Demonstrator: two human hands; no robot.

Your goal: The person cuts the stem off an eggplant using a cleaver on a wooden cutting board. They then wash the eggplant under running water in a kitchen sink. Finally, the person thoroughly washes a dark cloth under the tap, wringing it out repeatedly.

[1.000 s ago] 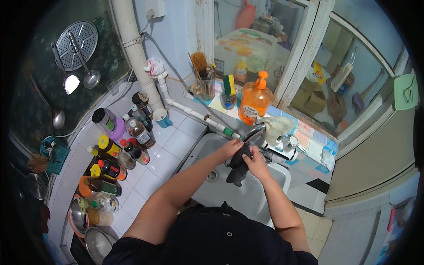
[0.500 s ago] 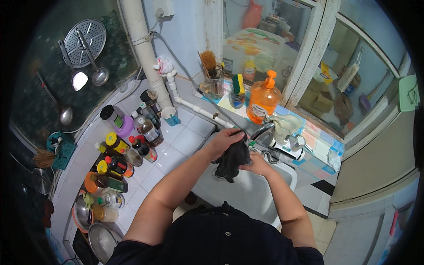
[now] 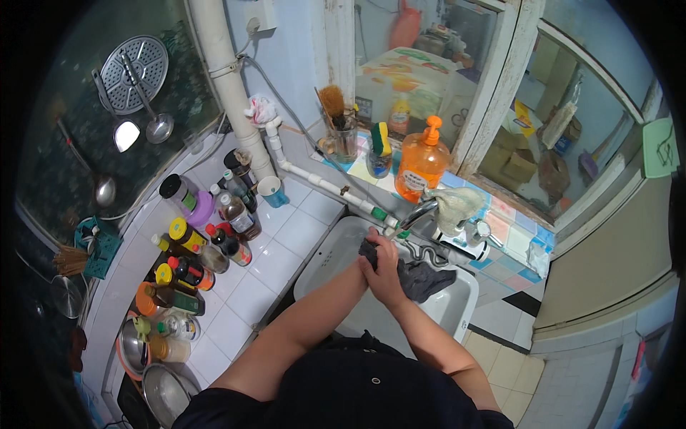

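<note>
My two hands meet over the white sink (image 3: 336, 247), beneath the curved metal tap (image 3: 423, 209). A crumpled dark grey cloth (image 3: 427, 282) spreads out to their right, and a bunched piece of dark cloth shows at their left side. My right hand (image 3: 386, 274) lies across on top, its fingers curled around the bunched part. Only the wrist end of my left hand (image 3: 363, 277) shows plainly; its fingers are hidden behind the right hand and the cloth.
A pale cloth (image 3: 457, 209) is wrapped on the tap. Behind stand an orange pump bottle (image 3: 421, 163), a sponge (image 3: 381, 139) in a glass and a brush (image 3: 331, 104). Several sauce bottles (image 3: 238, 214) and a paper cup (image 3: 273, 191) line the tiled counter at left.
The dark cloth, held up between both hands before, is now lower in the sink and spread to the right. My hands have come together, the right crossing over the left.
</note>
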